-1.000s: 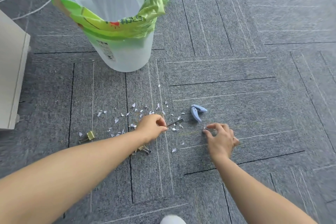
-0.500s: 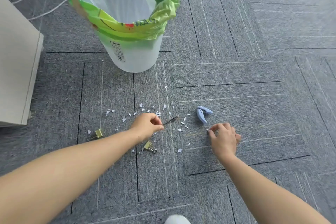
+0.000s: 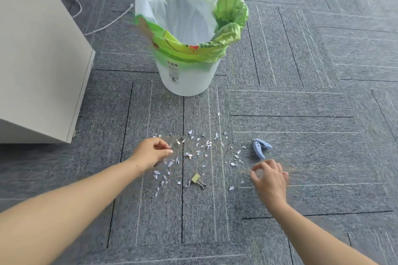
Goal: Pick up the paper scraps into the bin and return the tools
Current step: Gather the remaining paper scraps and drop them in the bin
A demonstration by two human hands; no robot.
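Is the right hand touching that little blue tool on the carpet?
Apart. The head view shows a strip of grey carpet between the right hand and the blue tool.

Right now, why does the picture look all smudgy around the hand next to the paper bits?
Head view: the left hand and the paper scraps just beyond it are smeared by motion blur; the bin has a hazy green fringe on its near side; the blue tool looks sharper; the wide-angle lens bends the carpet lines.
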